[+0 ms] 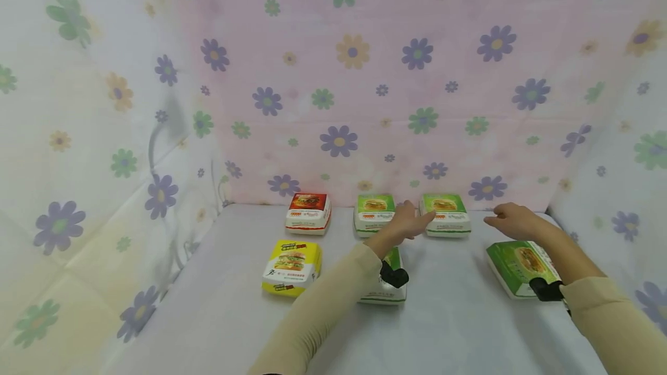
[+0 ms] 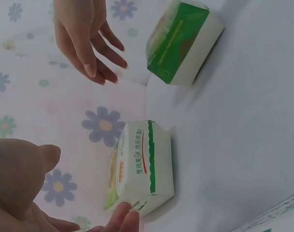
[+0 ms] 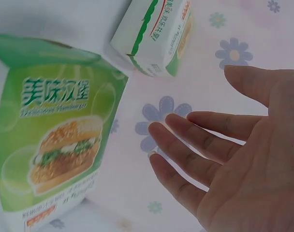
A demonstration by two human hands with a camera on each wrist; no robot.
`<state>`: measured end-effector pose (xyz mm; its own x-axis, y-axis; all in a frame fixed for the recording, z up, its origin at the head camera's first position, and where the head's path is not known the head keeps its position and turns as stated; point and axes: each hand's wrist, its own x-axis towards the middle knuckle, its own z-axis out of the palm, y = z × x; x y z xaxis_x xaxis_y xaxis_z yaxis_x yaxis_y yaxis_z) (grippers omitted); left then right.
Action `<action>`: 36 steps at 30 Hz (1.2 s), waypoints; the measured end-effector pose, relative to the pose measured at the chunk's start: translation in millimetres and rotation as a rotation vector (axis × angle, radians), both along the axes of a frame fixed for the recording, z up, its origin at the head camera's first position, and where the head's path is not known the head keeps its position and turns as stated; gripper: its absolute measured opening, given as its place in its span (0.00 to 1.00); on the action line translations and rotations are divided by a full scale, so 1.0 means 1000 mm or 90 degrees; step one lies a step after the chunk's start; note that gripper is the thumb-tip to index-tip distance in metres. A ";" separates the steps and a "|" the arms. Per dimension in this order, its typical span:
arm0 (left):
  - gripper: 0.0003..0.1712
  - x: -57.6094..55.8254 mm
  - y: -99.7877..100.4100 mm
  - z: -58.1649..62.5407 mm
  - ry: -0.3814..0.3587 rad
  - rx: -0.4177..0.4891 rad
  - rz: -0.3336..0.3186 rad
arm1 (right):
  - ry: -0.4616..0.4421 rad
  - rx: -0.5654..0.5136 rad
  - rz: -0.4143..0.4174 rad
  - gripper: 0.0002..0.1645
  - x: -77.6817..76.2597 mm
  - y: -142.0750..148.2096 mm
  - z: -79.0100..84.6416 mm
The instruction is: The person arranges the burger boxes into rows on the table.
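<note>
My left hand (image 1: 403,224) hovers around the gap between two green hamburger boxes at the back, the back middle box (image 1: 374,204) and the back right box (image 1: 445,221). In the left wrist view its fingertips overlap the end of a white and green box (image 2: 137,164); I cannot tell whether they touch. My right hand (image 1: 518,221) is above and behind the front right green hamburger box (image 1: 521,265), apart from it. Its fingers (image 3: 185,159) are relaxed and spread, holding nothing. Under my left forearm lies another green hamburger box (image 1: 383,294), partly hidden.
A red hamburger box (image 1: 307,213) stands at the back left, with a yellow hamburger box (image 1: 292,268) nearer on the same side. All rest on a white table (image 1: 448,328). Flowered cloth (image 1: 385,120) hangs behind and at both sides. A cable (image 1: 152,149) shows at left.
</note>
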<state>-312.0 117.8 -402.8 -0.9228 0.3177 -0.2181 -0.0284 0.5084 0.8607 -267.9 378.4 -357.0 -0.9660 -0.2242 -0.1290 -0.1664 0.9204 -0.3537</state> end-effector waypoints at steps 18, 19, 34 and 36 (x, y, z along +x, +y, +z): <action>0.46 0.048 -0.003 -0.009 0.013 0.007 -0.091 | 0.061 -0.018 0.015 0.32 0.040 0.025 -0.007; 0.46 0.051 -0.001 -0.011 0.017 0.001 -0.094 | 0.062 -0.017 0.017 0.32 0.042 0.027 -0.008; 0.45 0.092 0.043 -0.028 0.041 -0.015 -0.175 | 0.107 -0.051 0.019 0.32 0.067 0.064 -0.025; 0.45 0.096 0.050 -0.029 0.042 -0.014 -0.173 | 0.107 -0.052 0.004 0.33 0.068 0.069 -0.028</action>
